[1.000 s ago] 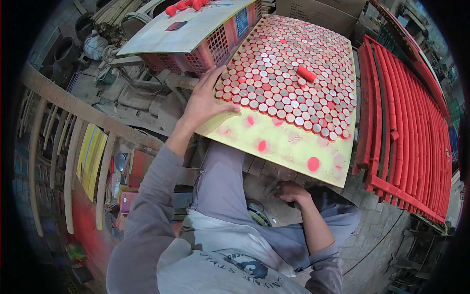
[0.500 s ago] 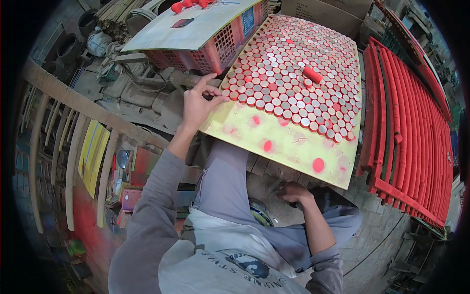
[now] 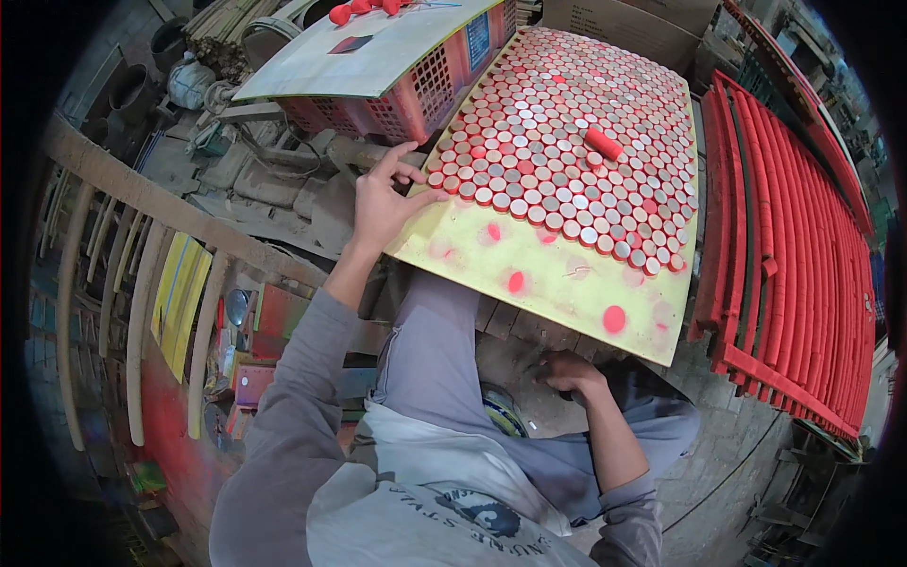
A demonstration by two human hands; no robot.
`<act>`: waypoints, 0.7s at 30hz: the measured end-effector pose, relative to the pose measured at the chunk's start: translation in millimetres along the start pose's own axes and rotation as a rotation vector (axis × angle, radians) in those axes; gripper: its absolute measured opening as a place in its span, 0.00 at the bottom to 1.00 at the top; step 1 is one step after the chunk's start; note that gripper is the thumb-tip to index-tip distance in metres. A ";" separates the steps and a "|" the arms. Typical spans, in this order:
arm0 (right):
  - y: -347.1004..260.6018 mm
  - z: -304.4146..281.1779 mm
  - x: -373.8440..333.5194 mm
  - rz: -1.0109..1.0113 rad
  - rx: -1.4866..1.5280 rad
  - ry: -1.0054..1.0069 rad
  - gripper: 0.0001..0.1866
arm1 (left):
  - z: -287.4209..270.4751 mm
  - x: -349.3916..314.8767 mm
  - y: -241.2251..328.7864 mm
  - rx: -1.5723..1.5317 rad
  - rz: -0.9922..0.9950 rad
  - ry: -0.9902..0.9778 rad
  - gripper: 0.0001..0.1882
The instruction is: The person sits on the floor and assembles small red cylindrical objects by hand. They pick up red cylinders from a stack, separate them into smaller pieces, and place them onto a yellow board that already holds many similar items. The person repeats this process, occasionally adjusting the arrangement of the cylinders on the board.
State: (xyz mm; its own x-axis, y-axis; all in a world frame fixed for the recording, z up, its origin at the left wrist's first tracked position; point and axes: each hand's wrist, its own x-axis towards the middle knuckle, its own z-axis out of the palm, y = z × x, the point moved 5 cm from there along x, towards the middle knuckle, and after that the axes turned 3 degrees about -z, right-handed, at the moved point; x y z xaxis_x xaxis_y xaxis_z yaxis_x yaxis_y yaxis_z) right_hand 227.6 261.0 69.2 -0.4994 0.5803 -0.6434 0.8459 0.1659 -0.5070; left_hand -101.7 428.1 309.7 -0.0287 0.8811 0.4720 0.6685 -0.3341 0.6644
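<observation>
My left hand [image 3: 385,200] is at the near left edge of a pale yellow board [image 3: 557,274]. Its thumb lies against the board beside the end of the nearest row, and the index finger stretches apart from it. Tightly packed short round pieces [image 3: 567,161], with red sides and pale, partly red-stained tops, cover most of the board. A red cylinder [image 3: 603,144] lies on its side on top of them. Below the board, by my bent leg, my right hand [image 3: 569,370] hangs with loosely bent fingers, apart, and nothing visible in them; shadow darkens it.
A crate [image 3: 406,102] with a pale panel on top stands left of the board, with red rounded pieces [image 3: 364,9] on it. Red rods [image 3: 803,246] fill a rack at right. A wooden slatted frame [image 3: 189,222] is at left, and a cardboard box [image 3: 624,28] stands behind.
My left thumb has shifted very slightly down and right along the board's edge. My right hand and the round pieces have stayed where they were.
</observation>
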 end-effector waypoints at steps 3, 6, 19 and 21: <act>-5.6 -4.1 -3.1 0.002 0.006 -0.021 0.32 | 3.0 1.6 0.6 0.005 0.017 -0.003 0.39; -7.3 -5.6 -4.3 0.005 0.026 -0.014 0.34 | 3.2 2.5 -0.3 -0.005 -0.021 -0.026 0.39; -8.9 3.6 14.1 -0.072 -0.129 -0.031 0.33 | 100.2 54.5 154.6 -0.025 0.510 -0.270 0.17; -13.8 -2.1 13.5 -0.016 -0.129 -0.069 0.31 | 144.5 78.2 154.4 -0.013 0.684 -0.272 0.17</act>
State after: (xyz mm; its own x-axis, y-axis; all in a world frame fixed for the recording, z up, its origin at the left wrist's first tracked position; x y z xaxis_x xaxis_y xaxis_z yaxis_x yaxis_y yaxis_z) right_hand 209.7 268.2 68.7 -0.5213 0.5214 -0.6756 0.8524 0.2787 -0.4425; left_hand 106.6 493.8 365.5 0.5780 0.5254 0.6244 0.4623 -0.8413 0.2800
